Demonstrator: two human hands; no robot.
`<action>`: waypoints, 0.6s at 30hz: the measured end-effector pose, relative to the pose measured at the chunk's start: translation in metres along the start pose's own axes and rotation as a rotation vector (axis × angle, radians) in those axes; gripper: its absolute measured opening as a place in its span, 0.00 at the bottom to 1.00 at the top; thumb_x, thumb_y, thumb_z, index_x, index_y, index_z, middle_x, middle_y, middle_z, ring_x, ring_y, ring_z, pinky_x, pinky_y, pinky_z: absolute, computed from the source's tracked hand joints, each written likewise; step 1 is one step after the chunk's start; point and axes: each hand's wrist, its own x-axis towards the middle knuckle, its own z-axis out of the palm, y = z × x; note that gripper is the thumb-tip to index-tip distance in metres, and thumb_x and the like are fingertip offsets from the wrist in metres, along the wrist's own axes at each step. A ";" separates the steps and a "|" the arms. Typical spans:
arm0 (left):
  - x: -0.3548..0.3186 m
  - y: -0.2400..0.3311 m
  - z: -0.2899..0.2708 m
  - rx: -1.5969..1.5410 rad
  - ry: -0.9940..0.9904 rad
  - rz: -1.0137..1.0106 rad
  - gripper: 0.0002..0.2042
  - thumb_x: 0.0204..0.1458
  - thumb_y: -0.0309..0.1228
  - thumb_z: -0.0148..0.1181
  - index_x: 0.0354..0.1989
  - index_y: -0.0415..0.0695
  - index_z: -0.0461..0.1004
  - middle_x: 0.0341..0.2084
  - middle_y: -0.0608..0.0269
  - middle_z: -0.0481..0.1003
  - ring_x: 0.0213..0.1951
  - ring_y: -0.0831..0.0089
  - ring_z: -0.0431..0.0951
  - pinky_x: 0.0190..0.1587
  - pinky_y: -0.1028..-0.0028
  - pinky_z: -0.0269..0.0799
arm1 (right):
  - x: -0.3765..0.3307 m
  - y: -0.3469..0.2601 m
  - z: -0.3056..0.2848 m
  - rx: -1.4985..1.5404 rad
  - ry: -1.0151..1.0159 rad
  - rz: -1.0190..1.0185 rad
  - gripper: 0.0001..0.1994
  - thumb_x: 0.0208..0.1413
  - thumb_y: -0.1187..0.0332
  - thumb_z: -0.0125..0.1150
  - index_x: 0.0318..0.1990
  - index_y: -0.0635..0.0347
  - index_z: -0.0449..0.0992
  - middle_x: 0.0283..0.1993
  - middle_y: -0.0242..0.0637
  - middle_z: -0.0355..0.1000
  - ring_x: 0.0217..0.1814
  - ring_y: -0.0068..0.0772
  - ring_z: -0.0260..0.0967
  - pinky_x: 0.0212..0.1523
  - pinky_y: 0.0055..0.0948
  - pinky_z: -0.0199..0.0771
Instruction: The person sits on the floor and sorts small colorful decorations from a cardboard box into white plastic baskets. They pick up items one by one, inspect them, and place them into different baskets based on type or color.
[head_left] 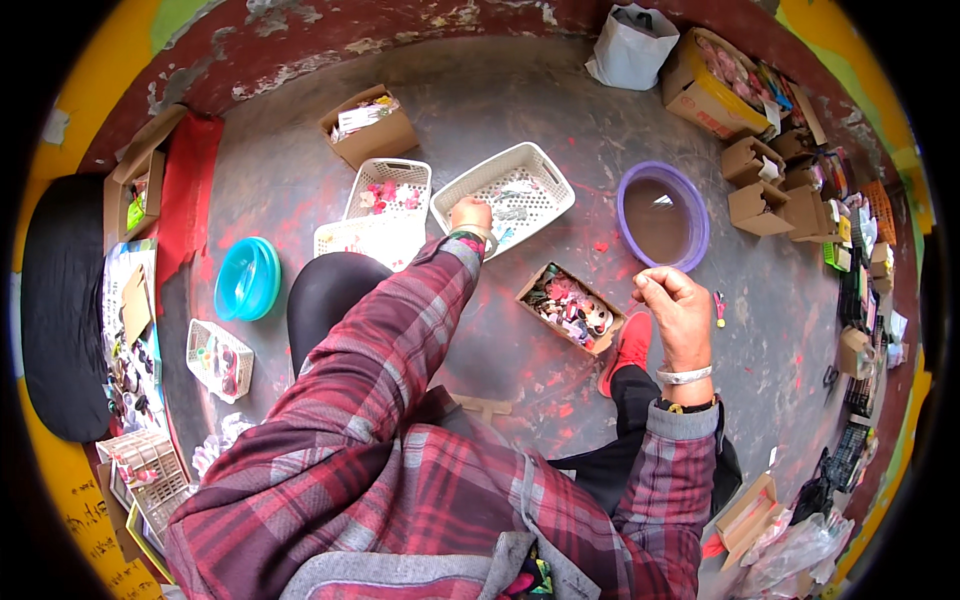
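My left hand [471, 213] is closed in a fist at the near left rim of a white perforated basket [545, 160]. What it holds, if anything, is hidden. Inside that basket lie several small pale and clear pieces [513, 200]. My right hand [676, 312] is held up above the floor, with thumb and forefinger pinched together; anything between them is too small to make out. Below and left of it is an open cardboard box [532, 306] full of small mixed accessories, pink, white and dark. Two more white baskets [422, 185] stand left of my left hand, one with pink and red pieces [385, 195].
A purple basin [706, 215] of brownish water stands beyond my right hand. Teal basins [247, 280] and a small white basket [207, 378] are at left. An open carton [375, 140] stands behind the baskets. Boxes [757, 210] line the right wall; a pink trinket [720, 308] lies on the floor.
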 end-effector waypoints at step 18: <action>-0.037 0.111 -0.295 -0.012 0.062 0.822 0.12 0.54 0.33 0.51 0.29 0.36 0.74 0.26 0.64 0.75 0.30 0.79 0.72 0.36 0.78 0.66 | -0.021 -0.003 0.005 -0.073 0.027 -0.057 0.06 0.51 0.71 0.56 0.31 0.65 0.75 0.24 0.29 0.70 0.27 0.17 0.64 0.29 0.17 0.63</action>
